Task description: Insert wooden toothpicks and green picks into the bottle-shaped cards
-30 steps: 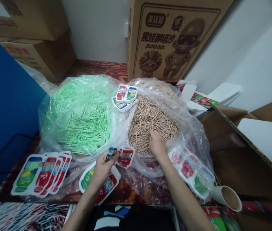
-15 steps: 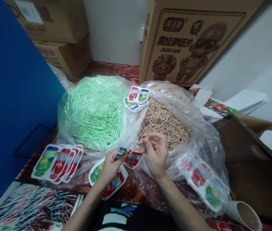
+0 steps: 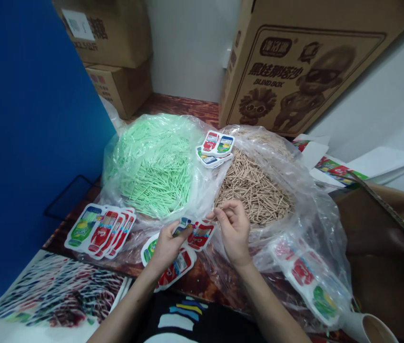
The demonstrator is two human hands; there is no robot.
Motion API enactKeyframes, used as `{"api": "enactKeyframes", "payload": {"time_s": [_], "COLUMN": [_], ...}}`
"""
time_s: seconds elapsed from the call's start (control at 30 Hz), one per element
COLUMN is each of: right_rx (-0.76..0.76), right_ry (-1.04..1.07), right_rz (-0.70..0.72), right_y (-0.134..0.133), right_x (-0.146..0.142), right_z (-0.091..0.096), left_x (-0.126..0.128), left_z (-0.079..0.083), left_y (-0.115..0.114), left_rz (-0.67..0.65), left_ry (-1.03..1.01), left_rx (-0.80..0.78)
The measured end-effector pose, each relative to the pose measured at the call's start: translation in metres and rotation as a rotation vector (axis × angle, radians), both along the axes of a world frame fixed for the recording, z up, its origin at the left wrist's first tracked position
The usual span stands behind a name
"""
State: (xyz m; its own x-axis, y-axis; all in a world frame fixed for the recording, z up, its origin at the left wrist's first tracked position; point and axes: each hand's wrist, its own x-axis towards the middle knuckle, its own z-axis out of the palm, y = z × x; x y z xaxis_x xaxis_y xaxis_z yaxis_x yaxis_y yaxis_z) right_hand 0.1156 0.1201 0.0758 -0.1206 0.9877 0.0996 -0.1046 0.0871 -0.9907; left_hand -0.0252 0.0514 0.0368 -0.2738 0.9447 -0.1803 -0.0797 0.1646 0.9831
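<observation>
By the thumb and fingers of the left hand (image 3: 169, 243), a two-bottle card (image 3: 201, 234) is gripped at its left half; the thumb and forefinger of the right hand (image 3: 235, 233) are placed close together near the card's upper right corner, but whether anything is pinched there cannot be told. The card is held in front of the brown sticks (image 3: 255, 190). In its red half, some sticks seem to be contained; its filling is judged unfinished. Its long axis is directed roughly from left to right, and the bottle tops seem to be pointed away from the person, with a lean to the right. Below, a second card (image 3: 183, 262) is partly covered by the left wrist. Farther left, fanned cards (image 3: 103, 231) are laid out, apparently filled, so these may be counted as done. Beyond, large amounts of brown sticks and green sticks (image 3: 162, 186) are seen to be left unpacked
</observation>
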Motion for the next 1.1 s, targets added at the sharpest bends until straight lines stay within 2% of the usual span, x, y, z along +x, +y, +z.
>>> {"api": "enactKeyframes", "payload": {"time_s": [0.13, 0.27, 0.47, 0.53, 0.7, 0.8, 0.9, 0.97, 1.03, 1.1], "right_rx": [-0.002, 0.158, -0.019, 0.04, 0.378, 0.349, 0.179, 0.038, -0.068, -0.13], "right_ry": [-0.031, -0.206, -0.14, -0.208, -0.497, -0.524, -0.382, -0.277, -0.247, -0.261], "right_rz": [0.078, 0.085, 0.214, 0.252, 0.307, 0.426, 0.521, 0.468, 0.384, 0.366], "right_y": [0.001, 0.0, 0.002, 0.002, -0.005, -0.009, -0.01, -0.009, -0.008, -0.008], "right_x": [0.001, 0.001, -0.005, -0.009, -0.016, -0.015, -0.01, -0.005, -0.001, 0.0], "right_z": [-0.001, -0.002, -0.006, -0.007, -0.01, -0.008, -0.005, -0.008, -0.016, -0.027], "left_x": [-0.003, -0.009, -0.015, -0.015, -0.017, -0.027, -0.05, -0.078, -0.114, -0.153], "left_z": [-0.006, -0.007, 0.004, 0.007, 0.0, -0.006, -0.002, 0.006, 0.014, 0.017], "left_y": [-0.006, -0.013, -0.018, -0.019, -0.019, -0.022, -0.032, -0.044, -0.057, -0.07], "left_rz": [0.03, 0.09, 0.1, 0.09, 0.099, 0.072, 0.107, 0.179, 0.309, 0.453], "left_ry": [-0.02, -0.033, -0.069, -0.106, -0.115, -0.096, -0.067, -0.023, 0.072, 0.151], "left_rx": [0.01, -0.03, -0.023, -0.012, 0.023, 0.014, -0.04, -0.068, -0.09, -0.116]}}
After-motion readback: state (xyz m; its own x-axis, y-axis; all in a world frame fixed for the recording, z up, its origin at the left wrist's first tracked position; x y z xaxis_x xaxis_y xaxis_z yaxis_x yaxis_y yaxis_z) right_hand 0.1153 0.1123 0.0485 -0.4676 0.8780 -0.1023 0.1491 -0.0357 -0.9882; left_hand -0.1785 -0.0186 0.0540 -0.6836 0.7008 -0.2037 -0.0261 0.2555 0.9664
